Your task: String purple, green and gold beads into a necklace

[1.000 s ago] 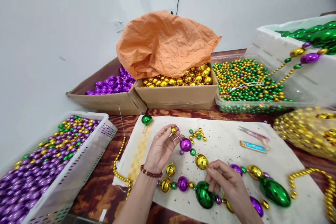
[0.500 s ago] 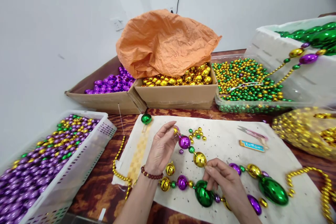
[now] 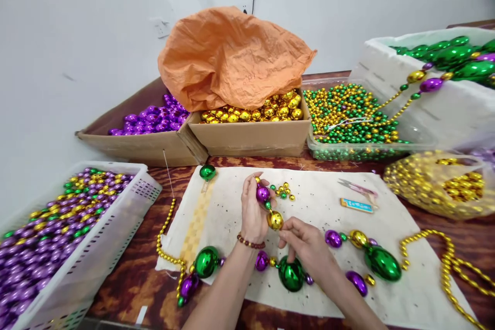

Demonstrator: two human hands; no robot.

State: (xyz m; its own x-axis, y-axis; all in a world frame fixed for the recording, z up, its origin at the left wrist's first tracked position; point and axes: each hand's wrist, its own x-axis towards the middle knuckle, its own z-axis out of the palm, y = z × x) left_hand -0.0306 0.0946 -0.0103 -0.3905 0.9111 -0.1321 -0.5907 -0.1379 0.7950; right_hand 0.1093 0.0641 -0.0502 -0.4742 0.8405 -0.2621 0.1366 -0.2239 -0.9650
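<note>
My left hand (image 3: 253, 211), a beaded bracelet (image 3: 250, 242) at its wrist, curls around a short bead strand. Along it run a small gold bead, a shiny purple bead (image 3: 263, 194), a small green one and a large gold bead (image 3: 275, 220). At the gold bead's right side, the fingers of my right hand (image 3: 303, 240) pinch the strand's lower end; any string there is too fine to make out. Under that hand, a big green bead (image 3: 291, 274) lies on the white cloth (image 3: 309, 196), with a purple bead (image 3: 262, 261) to its left.
Boxes of purple beads (image 3: 150, 117) and gold beads (image 3: 247, 115) stand behind, an orange bag (image 3: 235, 62) over the latter. Tubs, a white basket (image 3: 127, 201) and a bead-filled bag (image 3: 421, 185) flank the cloth. Scissors (image 3: 358, 187) and a blue-labelled piece (image 3: 356, 205) lie right.
My left hand has turned, its palm now behind the purple bead, and the strand hangs closer against it. My right hand stays by the gold bead. The whole view has shifted slightly.
</note>
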